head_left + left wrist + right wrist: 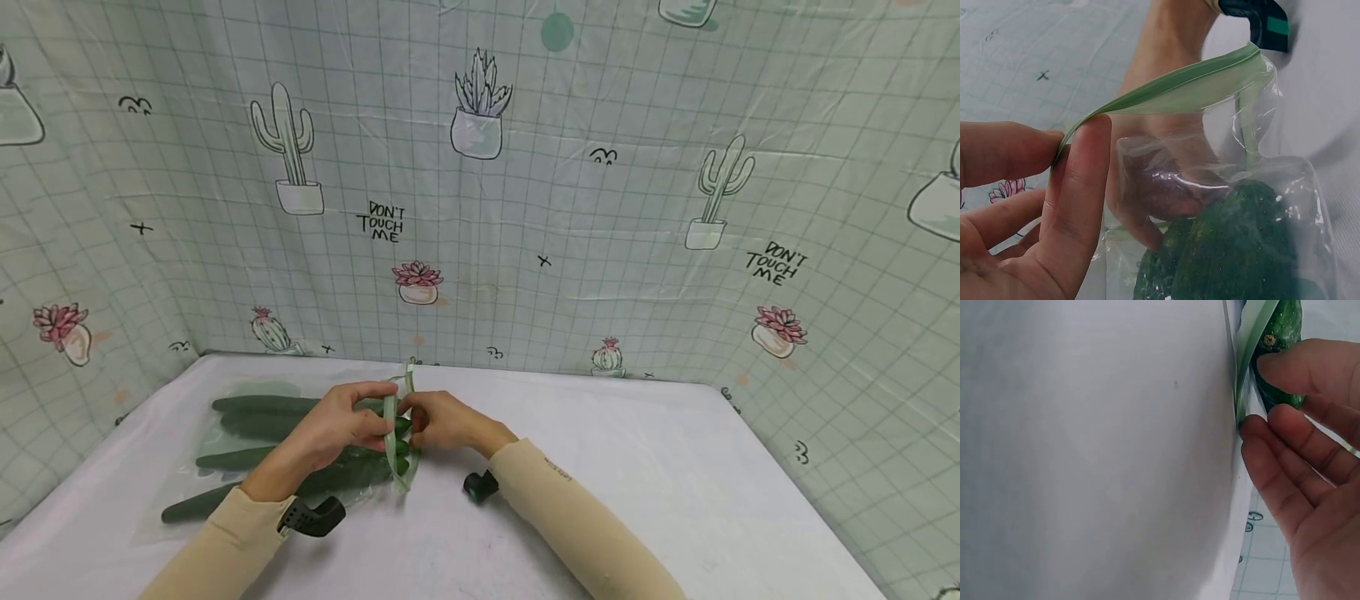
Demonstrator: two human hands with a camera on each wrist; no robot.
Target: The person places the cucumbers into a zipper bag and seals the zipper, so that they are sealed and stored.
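Note:
A clear plastic bag (352,493) with a green strip along its mouth lies on the table, several long dark green cucumbers (262,406) inside it. My left hand (341,427) pinches the green strip (1166,84) between thumb and finger and holds that edge of the mouth raised. At the mouth's right side is my right hand (446,421), its fingers loosely bent and the thumb apart from them. In the right wrist view its thumb (1297,365) overlaps a cucumber end (1279,337), and the fingertips are by the green strip's lower end; whether they touch is unclear.
A white cloth covers the table (600,500). Behind it and at both sides hangs a grid-patterned curtain (510,217) with cactus drawings. A dark wrist device (318,517) sits on the left wrist, another (480,486) on the right.

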